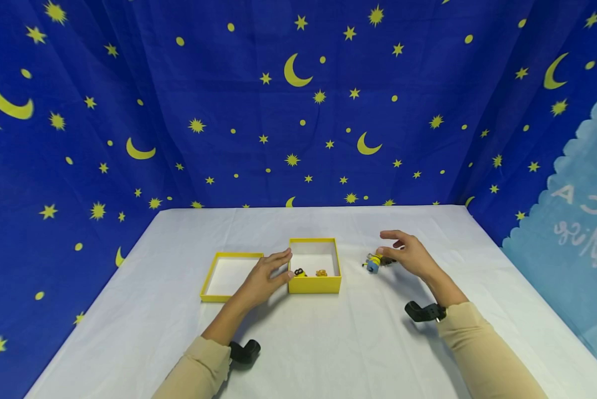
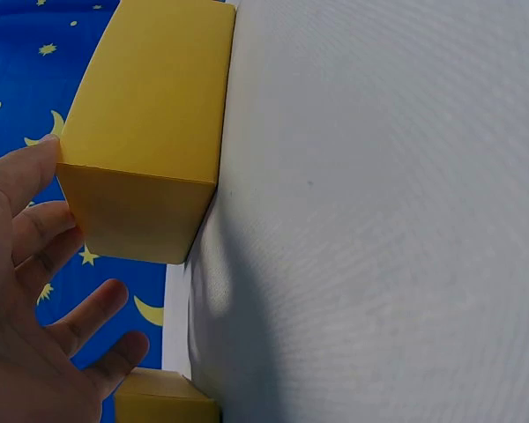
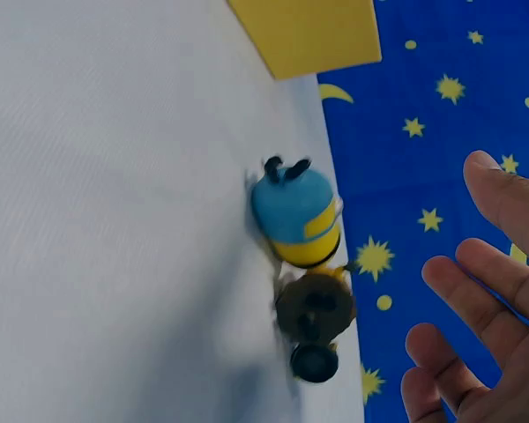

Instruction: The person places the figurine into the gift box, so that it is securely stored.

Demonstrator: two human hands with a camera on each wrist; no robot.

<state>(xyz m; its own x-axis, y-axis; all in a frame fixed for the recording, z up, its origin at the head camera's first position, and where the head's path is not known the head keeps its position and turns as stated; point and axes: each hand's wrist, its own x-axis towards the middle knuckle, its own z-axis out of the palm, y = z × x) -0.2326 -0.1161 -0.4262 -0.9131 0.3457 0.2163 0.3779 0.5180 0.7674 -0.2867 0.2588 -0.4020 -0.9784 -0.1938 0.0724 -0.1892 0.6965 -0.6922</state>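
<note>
The right hand (image 1: 412, 256) is unclenched and holds nothing; its thumb and fingers are spread above two toys on the worktop (image 1: 328, 343). Nearest are the blue figure (image 3: 295, 207), lying on its side, and the brown figure (image 3: 316, 304) just beside it; whether the two touch, I cannot tell. The step looks like a pick-up. Best, I judge, to take one toy at a time: thumb on one side of the rounded body, fingertips on the other, low enough that it cannot roll. Coming straight down should spare its neighbour a knock; the feet make a poor hold.

The left hand (image 1: 265, 277) is also loose, grasping nothing, its thumb and fingertips at the left side of the box (image 1: 314, 285). A light touch there should steady it; a hard push could make it slide.

Inside, near the front wall, sit a goggled figure (image 1: 300, 272) and an orange toy (image 1: 321, 272), apart. Farther left lies the lid (image 1: 223, 277), partly behind the left hand.
</note>
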